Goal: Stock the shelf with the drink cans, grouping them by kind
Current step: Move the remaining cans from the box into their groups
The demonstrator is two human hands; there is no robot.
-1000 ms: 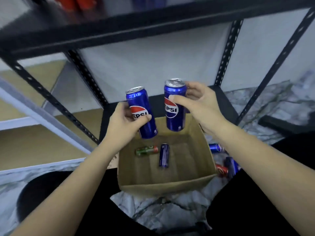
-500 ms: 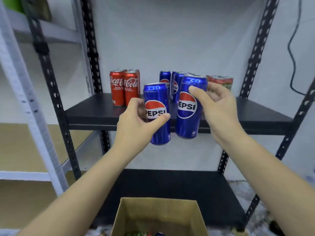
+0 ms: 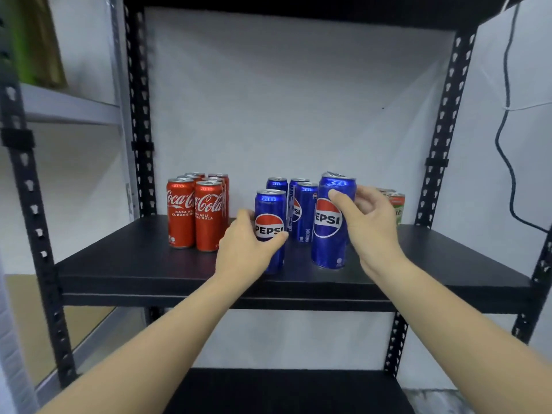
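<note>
Since half a second ago, two Pepsi cans have been carried onto the shelf (image 3: 134,264). The left hand (image 3: 248,249) grips one (image 3: 270,228), the right hand (image 3: 370,222) the other (image 3: 331,219), before the standing Pepsi group (image 3: 298,207). Both should be set upright, then released.

Both Pepsi cans, previously held in the air before the shelf (image 3: 155,265), now stand on it ahead of the rear Pepsi group (image 3: 298,204): left-hand can (image 3: 270,225) under left hand (image 3: 246,249), right-hand can (image 3: 331,222) under right hand (image 3: 370,222).
</note>
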